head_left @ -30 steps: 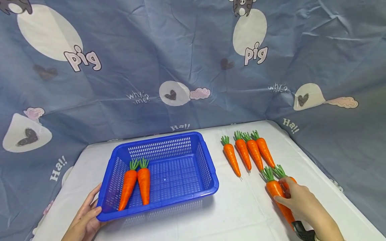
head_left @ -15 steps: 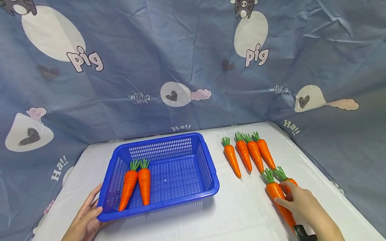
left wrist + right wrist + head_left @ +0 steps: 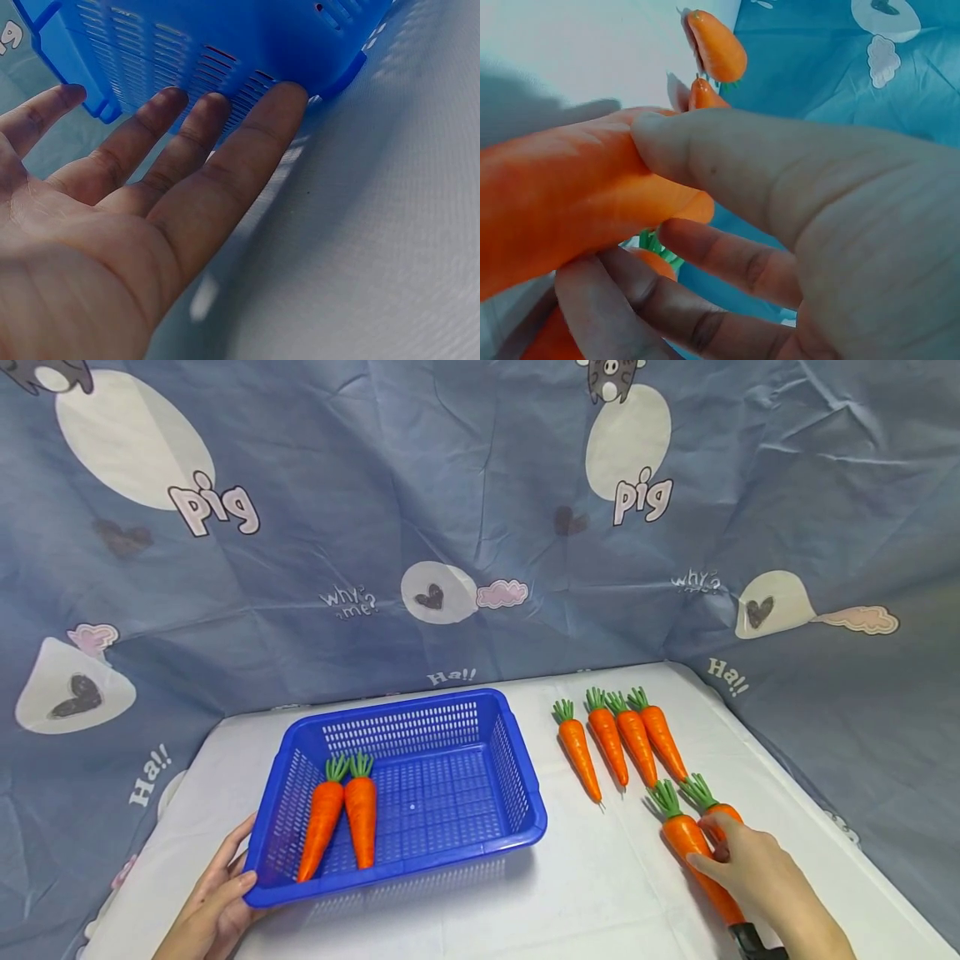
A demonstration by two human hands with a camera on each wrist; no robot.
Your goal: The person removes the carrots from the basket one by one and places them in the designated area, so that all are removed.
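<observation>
Carrot (image 3: pixel 701 864) slants, leaves (image 3: pixel 664 798) farthest; right grip (image 3: pixel 753 864) pinches it, left grip (image 3: pixel 213 910), spread, touches basket (image 3: pixel 420 860).

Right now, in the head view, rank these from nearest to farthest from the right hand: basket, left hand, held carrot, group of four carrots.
1. Held carrot, gripped by the right hand.
2. Group of four carrots, beyond the hand, slightly left.
3. Basket, further left.
4. Left hand, at the basket's left side.
</observation>
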